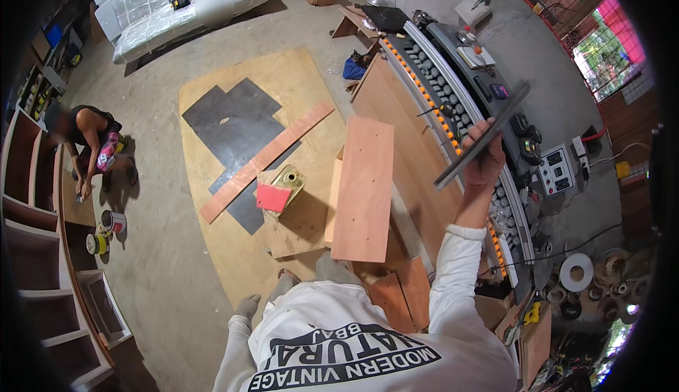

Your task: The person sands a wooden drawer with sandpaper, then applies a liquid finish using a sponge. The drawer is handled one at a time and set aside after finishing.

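My right hand is raised above the bench on the right, its fingers closed around a long, thin dark strip that slants up to the right. Low beside my body hangs my left hand, looking greyish; its fingers are too small and unclear to read. In front of me stands a wooden box with a reddish-brown face dotted with small holes. Left of it, a square metal tin sits on a wooden board, and a red flat piece rests against the tin.
A plywood sheet on the floor carries dark sheets and a reddish wood strip. A person crouches left near cans and shelving. A long bench with orange-edged rows runs along the right, near a socket panel.
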Tool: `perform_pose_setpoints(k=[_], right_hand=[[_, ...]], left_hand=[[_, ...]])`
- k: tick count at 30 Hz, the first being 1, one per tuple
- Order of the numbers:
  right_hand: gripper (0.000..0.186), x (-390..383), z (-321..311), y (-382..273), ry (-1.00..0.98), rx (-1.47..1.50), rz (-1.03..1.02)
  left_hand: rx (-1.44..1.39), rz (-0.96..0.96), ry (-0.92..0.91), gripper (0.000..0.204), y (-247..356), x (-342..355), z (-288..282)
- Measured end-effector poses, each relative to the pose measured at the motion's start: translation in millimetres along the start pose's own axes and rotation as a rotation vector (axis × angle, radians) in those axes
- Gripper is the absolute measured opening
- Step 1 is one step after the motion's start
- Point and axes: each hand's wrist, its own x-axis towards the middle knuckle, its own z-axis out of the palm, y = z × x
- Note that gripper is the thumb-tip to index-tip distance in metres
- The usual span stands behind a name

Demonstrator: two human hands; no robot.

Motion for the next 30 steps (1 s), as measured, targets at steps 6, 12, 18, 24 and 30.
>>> perform_pose_setpoints(k=[6, 12, 18, 24, 30], right_hand=[[0.018, -2.9, -137.1, 91.7, 0.175, -0.286, 0.433], [0.026, 0.2, -211.3, 111.6, 0.404, -0.416, 0.553], [0.021, 20.3, -286.9, 141.5, 0.109, -1.790, 0.827], [0.036, -83.2, -291.5, 136.3, 0.523, -1.223, 0.519], [0.049, -374.5, -299.1, 119.2, 1.362, -1.390, 0.768]], left_hand=[[-0.046, -0.058, 0.066, 0.047, 45.7, 13.8, 12.7], [-0.079, -0.081, 0.137, 0.051, 81.1, -19.9, 61.8], [0.058, -0.102, -0.048, 0.052, 105.3, -46.5, 107.3], [0.131, 0.210, -0.121, 0.050, 160.4, -34.1, 98.4], [0.633, 0.644, -0.456, 0.051, 338.4, 48.1, 133.9]])
